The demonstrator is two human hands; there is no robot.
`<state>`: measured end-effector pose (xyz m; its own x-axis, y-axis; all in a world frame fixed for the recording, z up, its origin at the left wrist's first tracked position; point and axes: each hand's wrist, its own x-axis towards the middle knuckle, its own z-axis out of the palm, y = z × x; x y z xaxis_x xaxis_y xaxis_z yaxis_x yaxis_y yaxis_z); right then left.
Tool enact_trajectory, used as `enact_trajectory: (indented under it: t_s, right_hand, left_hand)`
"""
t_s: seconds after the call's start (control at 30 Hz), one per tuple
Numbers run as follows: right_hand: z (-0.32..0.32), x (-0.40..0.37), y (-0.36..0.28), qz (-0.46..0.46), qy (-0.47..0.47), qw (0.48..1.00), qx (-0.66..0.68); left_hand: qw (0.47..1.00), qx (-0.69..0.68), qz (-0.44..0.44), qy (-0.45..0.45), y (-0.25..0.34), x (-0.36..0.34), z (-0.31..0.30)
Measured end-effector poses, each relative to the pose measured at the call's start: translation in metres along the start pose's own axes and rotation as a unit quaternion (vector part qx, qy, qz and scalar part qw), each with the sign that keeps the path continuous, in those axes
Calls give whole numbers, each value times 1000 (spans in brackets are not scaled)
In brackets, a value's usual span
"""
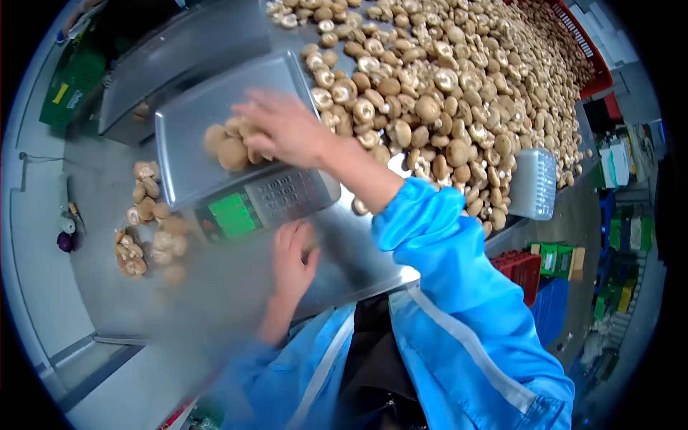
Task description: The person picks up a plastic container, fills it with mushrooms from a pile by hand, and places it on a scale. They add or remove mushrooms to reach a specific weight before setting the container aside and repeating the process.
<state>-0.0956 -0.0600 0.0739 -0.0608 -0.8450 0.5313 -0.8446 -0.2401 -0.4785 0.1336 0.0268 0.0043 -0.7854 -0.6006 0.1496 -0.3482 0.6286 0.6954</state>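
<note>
My right hand point(283, 129) reaches over the metal pan point(204, 100) of a digital scale, its fingers and thumb curved around several brown mushrooms point(232, 153). Motion blurs the fingertips, and the palm hides some of the mushrooms. Below the scale's keypad point(283, 193), my left hand point(292, 261) is curled near the front edge of the scale. Between its thumb and fingers shows a small brownish piece, which looks like a mushroom. The scale's display point(233, 215) glows green; its digits are unreadable.
A large heap of mushrooms point(444, 93) covers the table at the back and right, with clear plastic trays point(534, 185) at its edge. Loose mushrooms point(147, 208) lie left of the scale. A red crate point(584, 46) stands behind the heap, a green crate point(68, 79) at far left.
</note>
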Motion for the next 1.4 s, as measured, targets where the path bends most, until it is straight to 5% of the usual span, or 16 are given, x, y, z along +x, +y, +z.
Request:
enact_trajectory:
  t_s: [0.1, 0.17, 0.23, 0.3, 0.37, 0.57, 0.67, 0.77, 1.03, 1.1, 1.23, 1.4]
  right_hand:
    - [-43, -38, 11, 81, 91, 990, 63]
    - [-63, -87, 11, 289, 45, 953, 74]
    - [-49, -159, -4, 347, -59, 936, 8]
    - [-29, -192, -13, 220, -53, 972, -58]
    - [-24, -210, -27, 212, -98, 964, -125]
    - [-38, -233, -40, 245, -90, 958, -122]
    - [-42, -252, -39, 272, -120, 953, -56]
    - [-43, -249, -32, 348, -103, 931, 30]
    - [-53, -66, -16, 293, 98, 925, 223]
    - [-40, -31, 3, 205, 150, 951, 176]
    - [-1, -21, 28, 195, -11, 974, 115]
    - [-15, -18, 20, 233, -23, 943, 237]
  left_hand:
    - [999, -41, -18, -11, -10, -5, 7]
    - [998, -53, -23, -7, -14, -7, 9]
    - [998, -32, -32, -31, -5, -5, 9]
    - [997, -32, -48, -53, 4, -3, 14]
    - [995, -61, -34, -68, 11, -2, 17]
    - [997, -72, -3, -21, 15, 5, -8]
    - [993, 23, 71, 96, 6, 28, -47]
    - [984, 47, 25, 168, 2, 62, -87]
    - [971, 177, 73, 144, -15, 143, -101]
    - [966, 219, 60, 122, -15, 154, -95]
    - [960, 262, 38, 89, -27, 160, -82]
    - [963, 247, 29, 105, -27, 160, -74]
